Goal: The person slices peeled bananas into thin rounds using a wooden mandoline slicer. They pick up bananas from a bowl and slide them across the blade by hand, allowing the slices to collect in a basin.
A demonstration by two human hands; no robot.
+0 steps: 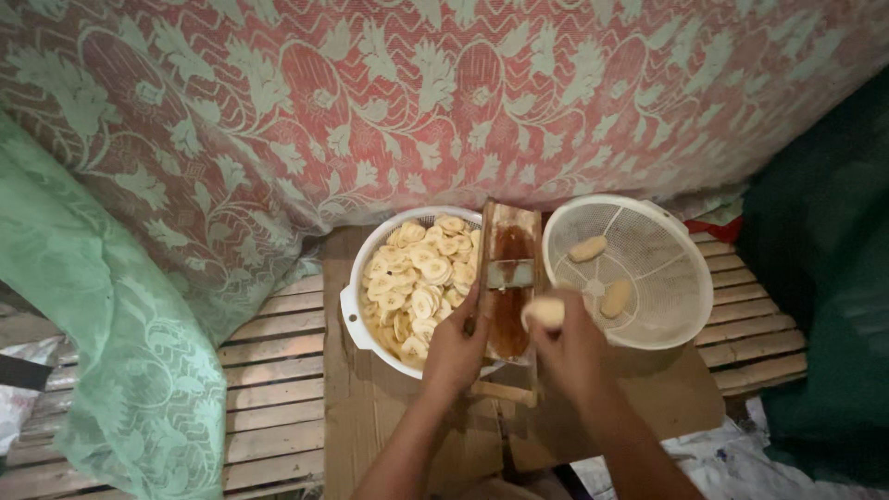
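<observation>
head view: i'm looking down at my two hands working a wooden slicer board (pixel 508 278) that lies across the rim of a white bowl (pixel 355 306). my left hand (pixel 456 347) is clenched on the board's left edge, steadying it. my right hand (pixel 567 347) has its fingers closed around a peeled banana piece (pixel 544 311), pressed against the board just below the metal blade (pixel 511 273). i judge this as mid-slicing: the bowl already holds a thick heap of pale round slices (pixel 417 278), and the white mesh basket (pixel 681 319) on the right still carries two whole peeled pieces (pixel 602 273).

the next stroke, as i read it, calls for pushing the piece up the board over the blade with the fingertips kept high, since the piece is short and the blade is near them. the left hand must keep the board from sliding off the rim.

edges and room: the bowl and basket sit touching the board on either side, all on a cardboard sheet (pixel 370 407) over a slatted wooden platform (pixel 269 370). a red patterned cloth (pixel 417 102) hangs close behind, a green cloth (pixel 111 324) crowds the left, dark fabric the right. free room lies mostly toward me.
</observation>
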